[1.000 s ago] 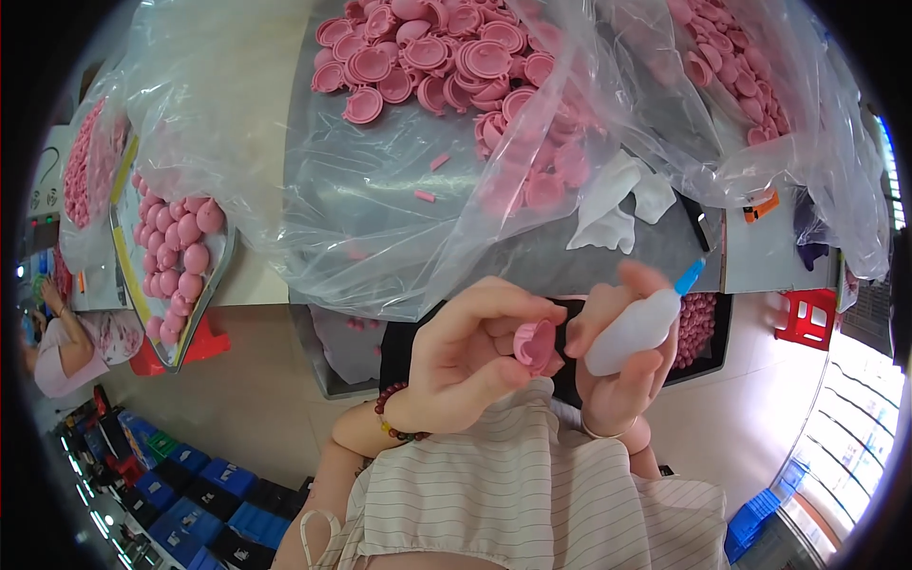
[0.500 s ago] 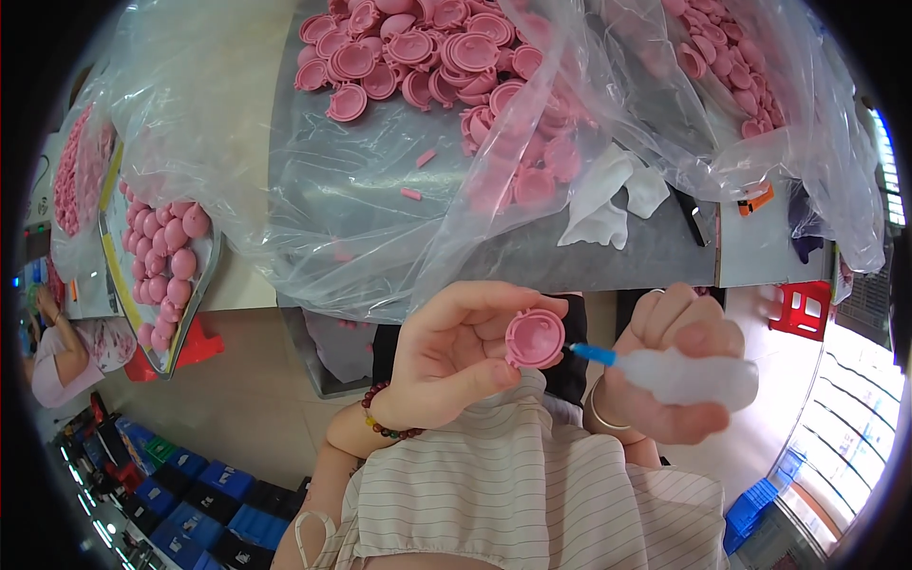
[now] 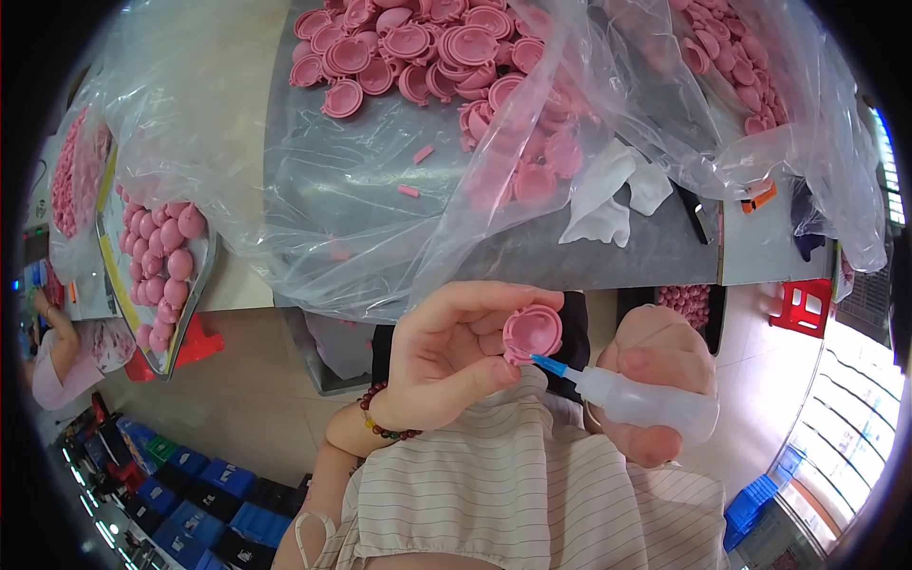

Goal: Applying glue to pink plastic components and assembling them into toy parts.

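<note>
In my left hand (image 3: 442,356) a round pink plastic cup-like part (image 3: 532,332) is pinched between fingers and thumb, its hollow side facing up. My right hand (image 3: 660,380) is closed around a translucent white squeeze bottle (image 3: 646,404), which lies tilted with its blue tip (image 3: 553,367) pointing left. That tip is at the lower rim of the pink part; whether it touches I cannot tell. On the grey table ahead lies a heap of similar pink parts (image 3: 408,43), partly under clear plastic sheeting (image 3: 380,256).
White cloth scraps (image 3: 603,195) and a black-handled tool (image 3: 693,214) lie at the table's right. A tray (image 3: 211,271) of pink balls (image 3: 171,237) stands left. Below the table edge sits a dark bin of pink pieces (image 3: 686,302). Red stools (image 3: 801,309) stand on the floor. Another person's arm (image 3: 62,332) shows far left.
My right hand has moved left and slightly down with the squeeze bottle, bringing its blue tip to the pink part's lower rim. My left hand has barely moved.
</note>
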Available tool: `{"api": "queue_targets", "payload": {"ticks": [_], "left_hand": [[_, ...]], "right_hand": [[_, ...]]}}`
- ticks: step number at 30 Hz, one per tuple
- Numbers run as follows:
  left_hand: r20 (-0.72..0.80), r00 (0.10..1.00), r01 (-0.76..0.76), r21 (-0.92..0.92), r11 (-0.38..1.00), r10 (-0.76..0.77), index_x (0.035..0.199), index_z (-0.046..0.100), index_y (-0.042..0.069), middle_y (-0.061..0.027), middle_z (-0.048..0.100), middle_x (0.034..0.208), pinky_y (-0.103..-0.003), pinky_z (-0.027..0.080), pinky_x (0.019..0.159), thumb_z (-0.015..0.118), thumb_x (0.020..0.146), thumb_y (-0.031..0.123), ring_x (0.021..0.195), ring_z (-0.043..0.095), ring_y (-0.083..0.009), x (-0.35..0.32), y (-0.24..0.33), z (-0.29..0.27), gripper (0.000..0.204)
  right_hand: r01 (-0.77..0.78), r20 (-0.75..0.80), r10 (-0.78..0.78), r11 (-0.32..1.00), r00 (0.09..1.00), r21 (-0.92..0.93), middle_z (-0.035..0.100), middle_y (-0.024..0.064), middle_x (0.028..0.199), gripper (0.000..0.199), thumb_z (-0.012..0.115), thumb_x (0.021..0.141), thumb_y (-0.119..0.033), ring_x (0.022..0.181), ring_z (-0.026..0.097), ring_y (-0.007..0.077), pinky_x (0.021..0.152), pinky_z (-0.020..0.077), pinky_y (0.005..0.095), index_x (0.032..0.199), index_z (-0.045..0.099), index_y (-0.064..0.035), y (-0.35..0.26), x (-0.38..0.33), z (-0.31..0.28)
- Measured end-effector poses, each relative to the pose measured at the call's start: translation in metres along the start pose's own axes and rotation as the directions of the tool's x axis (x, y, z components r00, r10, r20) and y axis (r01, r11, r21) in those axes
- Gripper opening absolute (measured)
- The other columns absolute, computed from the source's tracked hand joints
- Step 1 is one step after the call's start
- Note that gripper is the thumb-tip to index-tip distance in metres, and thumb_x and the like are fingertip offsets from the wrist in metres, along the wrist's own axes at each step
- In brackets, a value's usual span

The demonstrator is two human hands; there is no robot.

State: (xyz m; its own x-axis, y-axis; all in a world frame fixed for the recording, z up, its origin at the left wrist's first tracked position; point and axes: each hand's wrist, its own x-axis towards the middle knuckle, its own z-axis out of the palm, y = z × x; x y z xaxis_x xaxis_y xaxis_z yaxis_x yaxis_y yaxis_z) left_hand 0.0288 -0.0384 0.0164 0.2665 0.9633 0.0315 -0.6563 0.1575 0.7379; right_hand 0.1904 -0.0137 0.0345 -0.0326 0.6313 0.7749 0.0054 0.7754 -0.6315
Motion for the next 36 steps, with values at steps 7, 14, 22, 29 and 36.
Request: {"api": "queue_targets", "payload": {"ticks": [7,14,22,29,36], "left_hand": [[-0.009,1.000,0.011,-0.011,1.000,-0.011,0.110,0.041,0.000,-0.0256,0.046,0.112,-0.034,0.048,0.078,0.064,0.073,0.007,0.091,0.056,-0.0248,0.000,0.000,0.001,0.044],[0.011,1.000,0.012,-0.014,1.000,-0.012,0.110,0.041,0.000,-0.0256,0.045,0.112,-0.035,0.047,0.079,0.064,0.073,0.006,0.091,0.056,-0.0262,-0.001,0.000,0.001,0.044],[0.013,1.000,-0.019,0.032,0.999,0.018,0.109,0.043,0.000,-0.0255,0.045,0.112,-0.034,0.046,0.079,0.065,0.071,0.005,0.092,0.055,-0.0255,0.000,-0.001,0.000,0.044],[0.109,0.989,-0.106,0.046,0.993,0.101,0.112,0.044,-0.006,-0.0212,0.042,0.118,-0.033,0.040,0.089,0.054,0.072,-0.011,0.107,0.047,-0.0233,0.000,-0.001,-0.004,0.041],[0.110,0.978,-0.198,0.241,0.950,0.176,0.112,0.045,-0.006,-0.0216,0.044,0.116,-0.034,0.039,0.090,0.053,0.073,-0.011,0.107,0.047,-0.0255,-0.002,-0.001,-0.005,0.040]], "right_hand": [[0.059,-0.091,-0.063,0.997,0.994,-0.048,0.040,0.0034,0.058,0.060,0.042,0.080,-0.054,0.041,0.033,0.0101,0.035,0.0183,0.0237,0.084,0.053,0.0052,0.005,-0.007,0.000],[0.068,-0.108,-0.080,0.991,0.991,-0.112,0.040,0.0027,0.058,0.062,0.041,0.080,-0.055,0.041,0.032,0.0099,0.035,0.0180,0.0237,0.085,0.053,0.0046,0.008,-0.008,0.005],[0.051,-0.213,-0.069,0.995,0.975,-0.091,0.039,0.0016,0.055,0.061,0.039,0.080,-0.054,0.039,0.029,0.0088,0.034,0.0166,0.0230,0.085,0.055,0.0047,0.009,-0.013,0.004],[0.063,-0.090,-0.076,0.989,0.993,-0.131,0.039,0.0014,0.054,0.057,0.039,0.082,-0.050,0.039,0.026,0.0083,0.034,0.0149,0.0232,0.085,0.055,0.0047,0.008,-0.007,-0.001],[0.049,-0.155,-0.060,0.996,0.986,-0.068,0.041,0.0032,0.058,0.055,0.040,0.081,-0.049,0.044,0.032,0.0103,0.038,0.0205,0.0232,0.086,0.054,0.0039,0.008,-0.014,0.001]]}}
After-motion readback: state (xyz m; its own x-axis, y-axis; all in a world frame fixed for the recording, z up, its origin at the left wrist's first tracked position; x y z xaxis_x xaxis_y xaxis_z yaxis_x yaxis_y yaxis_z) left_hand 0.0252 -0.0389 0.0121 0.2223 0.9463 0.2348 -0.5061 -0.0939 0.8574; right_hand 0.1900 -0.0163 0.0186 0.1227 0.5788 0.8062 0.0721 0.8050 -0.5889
